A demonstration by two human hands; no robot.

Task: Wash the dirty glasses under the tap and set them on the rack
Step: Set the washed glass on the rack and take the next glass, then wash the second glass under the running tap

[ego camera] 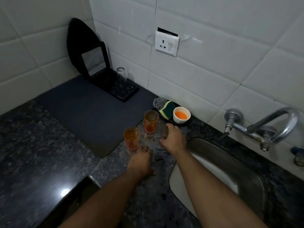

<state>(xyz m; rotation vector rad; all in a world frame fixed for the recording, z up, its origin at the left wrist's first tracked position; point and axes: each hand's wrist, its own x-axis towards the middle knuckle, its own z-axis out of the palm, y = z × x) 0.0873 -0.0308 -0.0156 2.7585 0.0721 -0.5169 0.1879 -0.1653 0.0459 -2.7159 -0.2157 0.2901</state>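
Barely begun: two orange-stained glasses (151, 121) (131, 138) upright on the counter (49, 145) beside the sink (230, 170), unwashed. Right hand (173, 139) curled round what looks like a clear glass (164, 132); left hand (141, 162) down nearby, grip unclear

counter (41, 153): glossy speckled stone | sink (250, 175): dull metal | mat (85, 112): matt

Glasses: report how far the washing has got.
Done: perhaps one clear glass upside down by the black rack. In hand: the right hand grips a clear glass on the counter; the left hand seems to cover another. Left: two orange-stained glasses unwashed; no water shows at the tap.
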